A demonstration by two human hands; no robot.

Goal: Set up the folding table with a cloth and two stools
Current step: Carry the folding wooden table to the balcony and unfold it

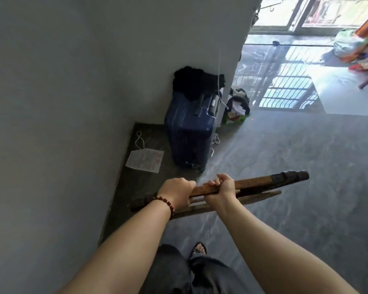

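The left hand [177, 193] and the right hand [220, 190], just beside each other, both clamp the top edge of a folded wooden frame [263, 182]. It is held edge-on above the grey floor [295, 219]. A blue suitcase [189, 132] stands farther off, against the wall [51, 102].

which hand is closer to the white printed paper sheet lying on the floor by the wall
Left. The left hand grips the brown wooden folding table on the side toward the white printed paper sheet; the right hand grips it farther right.
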